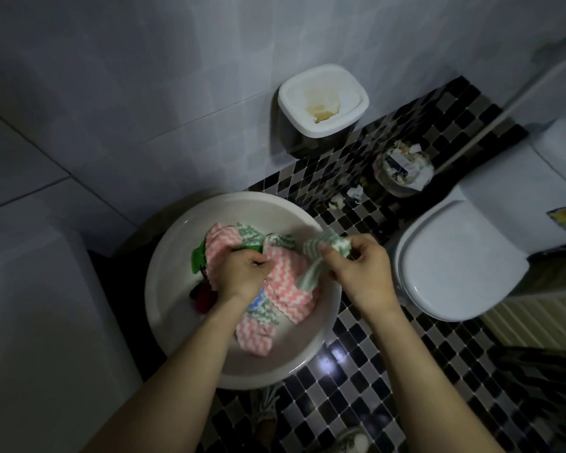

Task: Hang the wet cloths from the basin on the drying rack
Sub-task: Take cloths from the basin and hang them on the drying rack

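Head view: right hand [356, 266] fingers [330, 256] pinch green-striped cloth [324, 253] above basin [177, 243].

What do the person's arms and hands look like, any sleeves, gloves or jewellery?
Both arms are bare as far as the picture's bottom edge; no sleeves show. The left hand and right hand wear no gloves. No watch, bracelet or ring is visible, though the light is dim.

The dim room is walled in pale tiles [144, 93]; the floor [373, 387] is laid in black-and-white mosaic. A closed toilet [455, 256], a white-lidded bin [322, 103] and a paper-filled wastebasket [402, 171] are seen.
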`<state>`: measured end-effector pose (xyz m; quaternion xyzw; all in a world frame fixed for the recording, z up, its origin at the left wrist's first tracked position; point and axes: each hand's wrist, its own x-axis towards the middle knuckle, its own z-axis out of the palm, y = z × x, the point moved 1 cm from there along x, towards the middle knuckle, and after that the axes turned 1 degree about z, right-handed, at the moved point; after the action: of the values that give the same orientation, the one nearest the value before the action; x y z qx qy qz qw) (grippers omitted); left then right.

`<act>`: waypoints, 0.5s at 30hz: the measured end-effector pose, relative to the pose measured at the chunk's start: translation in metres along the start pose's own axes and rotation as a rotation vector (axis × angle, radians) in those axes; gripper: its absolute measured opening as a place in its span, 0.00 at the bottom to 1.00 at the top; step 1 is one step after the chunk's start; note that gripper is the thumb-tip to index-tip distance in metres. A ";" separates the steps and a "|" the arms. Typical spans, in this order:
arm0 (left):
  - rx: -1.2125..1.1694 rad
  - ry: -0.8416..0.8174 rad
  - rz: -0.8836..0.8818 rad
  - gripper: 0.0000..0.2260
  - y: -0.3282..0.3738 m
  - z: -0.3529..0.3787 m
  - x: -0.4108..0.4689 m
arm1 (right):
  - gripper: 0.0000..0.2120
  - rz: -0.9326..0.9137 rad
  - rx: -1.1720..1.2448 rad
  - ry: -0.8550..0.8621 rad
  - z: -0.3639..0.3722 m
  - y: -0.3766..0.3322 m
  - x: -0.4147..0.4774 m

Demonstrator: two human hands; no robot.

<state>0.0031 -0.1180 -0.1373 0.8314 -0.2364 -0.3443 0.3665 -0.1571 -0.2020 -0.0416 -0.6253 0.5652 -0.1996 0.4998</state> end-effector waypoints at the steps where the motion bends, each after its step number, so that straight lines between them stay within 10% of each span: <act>1: -0.101 -0.027 0.047 0.05 0.009 -0.006 -0.007 | 0.07 -0.063 -0.113 -0.010 -0.001 -0.003 -0.002; 9: -0.077 -0.214 0.328 0.06 0.091 -0.086 -0.058 | 0.08 0.150 0.326 -0.145 -0.004 -0.036 -0.023; 15: -0.100 -0.475 0.477 0.12 0.140 -0.107 -0.097 | 0.30 0.046 0.444 -0.626 -0.036 -0.072 -0.050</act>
<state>0.0002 -0.0940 0.0628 0.6302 -0.4860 -0.4440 0.4117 -0.1638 -0.1811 0.0507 -0.5195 0.3421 -0.1053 0.7759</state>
